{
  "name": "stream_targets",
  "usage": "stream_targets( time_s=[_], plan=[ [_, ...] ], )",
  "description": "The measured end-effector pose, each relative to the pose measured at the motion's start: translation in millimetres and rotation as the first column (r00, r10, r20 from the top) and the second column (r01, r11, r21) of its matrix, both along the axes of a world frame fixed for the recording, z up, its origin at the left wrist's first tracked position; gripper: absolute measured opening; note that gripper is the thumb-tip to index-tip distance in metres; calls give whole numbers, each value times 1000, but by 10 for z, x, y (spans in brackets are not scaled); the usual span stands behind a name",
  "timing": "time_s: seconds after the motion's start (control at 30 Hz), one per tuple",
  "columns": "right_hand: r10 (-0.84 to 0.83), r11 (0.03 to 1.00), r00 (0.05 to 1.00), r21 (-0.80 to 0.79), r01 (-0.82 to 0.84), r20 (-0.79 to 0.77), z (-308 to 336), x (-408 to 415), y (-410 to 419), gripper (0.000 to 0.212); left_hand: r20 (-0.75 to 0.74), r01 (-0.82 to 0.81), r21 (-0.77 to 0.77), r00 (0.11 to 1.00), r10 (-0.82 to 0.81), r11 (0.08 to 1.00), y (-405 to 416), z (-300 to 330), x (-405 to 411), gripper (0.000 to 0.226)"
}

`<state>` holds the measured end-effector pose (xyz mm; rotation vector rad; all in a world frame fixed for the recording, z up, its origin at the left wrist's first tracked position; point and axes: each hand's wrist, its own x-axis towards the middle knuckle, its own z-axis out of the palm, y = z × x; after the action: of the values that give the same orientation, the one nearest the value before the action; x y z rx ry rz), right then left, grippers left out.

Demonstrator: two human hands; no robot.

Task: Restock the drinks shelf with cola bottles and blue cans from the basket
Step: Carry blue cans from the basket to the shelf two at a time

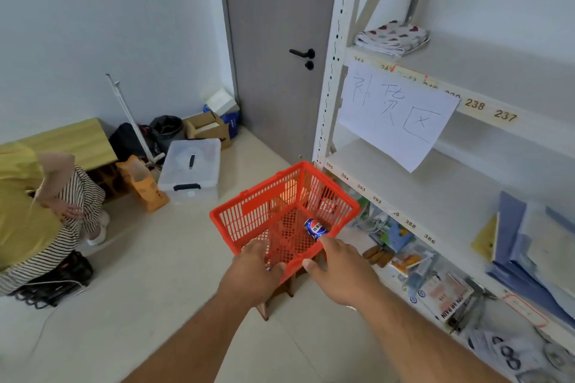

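Blue can (315, 228) lies on its side in red basket (249, 211), basket beside white shelf (389, 183) (paper sign taped above). Left hand (253, 270) grips basket's near rim; right hand (340, 267) at near corner, fingers spread, holding nothing.

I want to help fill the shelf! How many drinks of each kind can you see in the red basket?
Blue cans: 1, lying on its side in the red basket
Cola bottles: 0 plainly visible; something dark sits at the far end, too unclear to name
Total: 1 drink for sure
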<state>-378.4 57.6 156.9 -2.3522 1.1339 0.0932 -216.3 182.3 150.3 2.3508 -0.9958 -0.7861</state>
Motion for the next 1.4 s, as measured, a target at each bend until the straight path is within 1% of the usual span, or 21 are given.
stream_targets(
  time_s=[0.07,0.13,0.23,0.43,0.57,0.7,0.8,0.93,1.03,1.17,1.27,1.4],
  plan=[
    [11,1000,1000,15,-11,17,-32,38,-271,63,11,-29,14,1000,28,999,-202,-7,10,61],
    [26,999,1000,34,-26,17,-66,77,-519,63,2,-57,24,998,57,998,-361,-61,25,60],
    [53,997,999,47,-54,8,-172,138,-833,63,-45,-113,38,992,115,993,-512,-160,63,55],
    [100,992,992,86,-93,-79,-495,429,-1273,62,-149,-253,116,952,269,960,-679,-536,315,54],
    [116,989,985,104,-103,-127,-759,767,-1499,57,-234,-359,127,895,379,925,-853,-914,572,50],
    [103,990,974,115,-80,-203,-1072,1093,-1748,59,-330,-420,178,827,456,890,-1077,-1362,813,45],
    [84,988,960,146,-46,-268,-1319,1271,-1957,54,-400,-460,227,760,513,859,-1223,-1683,917,36],
    [65,987,945,158,-14,-321,-1635,1475,-2268,56,-447,-496,317,673,589,808,-1360,-2122,996,38],
    [64,987,931,159,-7,-358,-1938,1624,-2538,57,-442,-561,374,592,674,739,-1479,-2389,1010,41],
    [58,986,910,164,12,-410,-2410,1775,-2849,63,-410,-641,468,453,792,609,-1664,-2764,1017,39],
    [49,981,884,189,45,-466,-2781,1804,-3036,64,-325,-672,526,408,853,522,-1761,-3066,1004,36],
    [7,976,859,190,106,-513,-3161,1806,-3237,58,-222,-682,584,388,895,440,-1831,-3433,955,54]
  ],
)
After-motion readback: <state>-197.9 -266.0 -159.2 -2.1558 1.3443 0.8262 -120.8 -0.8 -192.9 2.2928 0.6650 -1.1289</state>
